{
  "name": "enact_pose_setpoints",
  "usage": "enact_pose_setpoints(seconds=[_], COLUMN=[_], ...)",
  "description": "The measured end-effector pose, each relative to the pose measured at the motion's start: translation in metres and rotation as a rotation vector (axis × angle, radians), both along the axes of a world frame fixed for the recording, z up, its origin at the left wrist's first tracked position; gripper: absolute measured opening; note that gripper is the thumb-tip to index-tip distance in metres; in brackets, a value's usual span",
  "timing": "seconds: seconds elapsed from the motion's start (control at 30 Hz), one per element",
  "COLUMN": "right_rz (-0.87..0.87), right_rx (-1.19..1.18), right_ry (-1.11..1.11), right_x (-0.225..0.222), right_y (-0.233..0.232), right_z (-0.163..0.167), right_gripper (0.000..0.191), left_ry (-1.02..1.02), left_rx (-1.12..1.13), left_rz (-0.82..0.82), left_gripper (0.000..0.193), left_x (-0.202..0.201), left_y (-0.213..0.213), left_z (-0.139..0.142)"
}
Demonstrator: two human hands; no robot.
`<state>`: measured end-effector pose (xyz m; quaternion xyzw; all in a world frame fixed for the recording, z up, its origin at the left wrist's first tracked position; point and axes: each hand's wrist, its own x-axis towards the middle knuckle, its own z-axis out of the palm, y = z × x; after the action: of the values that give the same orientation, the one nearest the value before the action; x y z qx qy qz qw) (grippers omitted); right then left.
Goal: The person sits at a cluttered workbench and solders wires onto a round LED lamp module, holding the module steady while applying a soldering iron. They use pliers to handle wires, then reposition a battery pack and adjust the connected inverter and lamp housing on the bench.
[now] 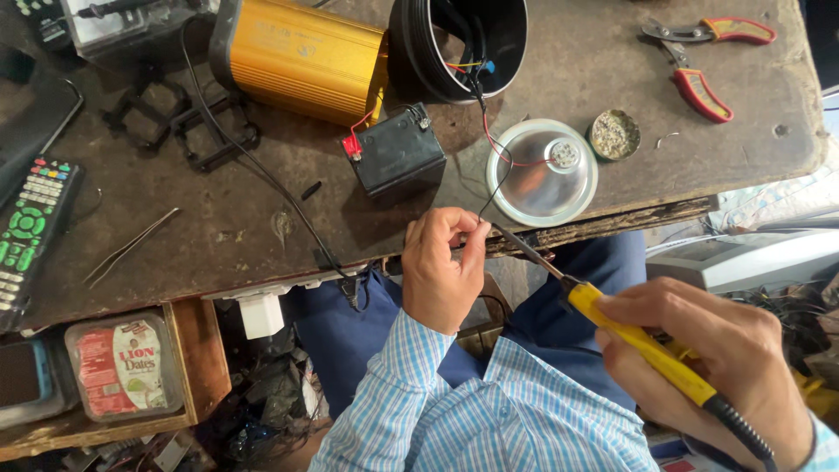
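Observation:
My left hand (pixel 444 267) pinches a thin black wire (pixel 491 188) at the table's front edge. The wire runs up towards the round silver reflector (pixel 542 175) and the black torch housing (pixel 459 39). My right hand (pixel 708 367) grips a yellow-handled soldering iron (pixel 642 350). Its metal tip (pixel 516 243) reaches the fingertips of my left hand, where the wire is held. A small black battery (pixel 398 157) with red and black leads sits just left of the reflector.
A gold metal box (pixel 301 57) lies at the back. Red-handled pliers (pixel 703 61) and a small round tin (pixel 614 134) sit to the right. Tweezers (pixel 131 245), a remote control (pixel 31 223) and black plastic frames (pixel 179 118) lie to the left. A drawer holds a plastic container (pixel 122 363).

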<state>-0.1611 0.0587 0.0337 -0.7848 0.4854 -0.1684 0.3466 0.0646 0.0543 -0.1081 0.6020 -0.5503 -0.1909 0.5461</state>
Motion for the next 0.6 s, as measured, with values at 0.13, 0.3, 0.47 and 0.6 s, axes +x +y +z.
enact_pose_setpoints(seconds=[0.13, 0.3, 0.47, 0.6], right_rz=[0.034, -0.012, -0.236, -0.456], right_rx=[0.058, 0.028, -0.025, 0.067], right_ry=[-0.002, -0.011, 0.026, -0.047], right_x=[0.002, 0.002, -0.018, -0.06], right_y=[-0.006, -0.002, 0.024, 0.056], right_z=[0.007, 0.007, -0.002, -0.014], right_gripper=[0.027, 0.027, 0.027, 0.026], left_ry=[0.043, 0.069, 0.132, 0.177], left_rx=[0.034, 0.048, 0.036, 0.054], left_rz=[-0.018, -0.051, -0.034, -0.033], left_gripper=[0.023, 0.024, 0.023, 0.021], left_x=[0.0, 0.002, -0.002, -0.001], left_y=[0.003, 0.006, 0.005, 0.005], left_z=[0.003, 0.007, 0.009, 0.013])
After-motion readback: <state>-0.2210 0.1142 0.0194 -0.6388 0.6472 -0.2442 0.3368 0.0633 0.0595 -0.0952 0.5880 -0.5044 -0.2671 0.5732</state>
